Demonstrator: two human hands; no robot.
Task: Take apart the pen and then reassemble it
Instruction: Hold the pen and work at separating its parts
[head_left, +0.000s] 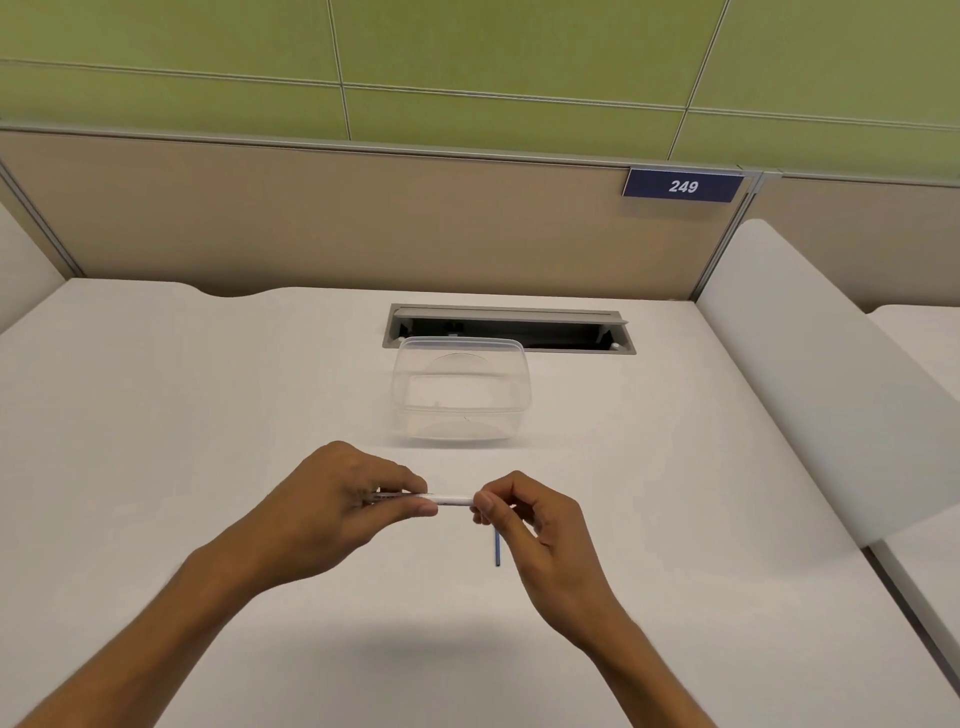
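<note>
Head view: white desk (208, 415) (beige partition (311, 218) behind), refill (497, 551) perhaps resting on it.

White pen barrel (453, 500), blue refill (497, 548), clear tub (462, 397)

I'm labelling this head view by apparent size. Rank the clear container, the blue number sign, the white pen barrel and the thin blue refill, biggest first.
1. clear container
2. blue number sign
3. white pen barrel, partly hidden by both hands
4. thin blue refill, partly hidden; its rank against the barrel is unsure
</note>
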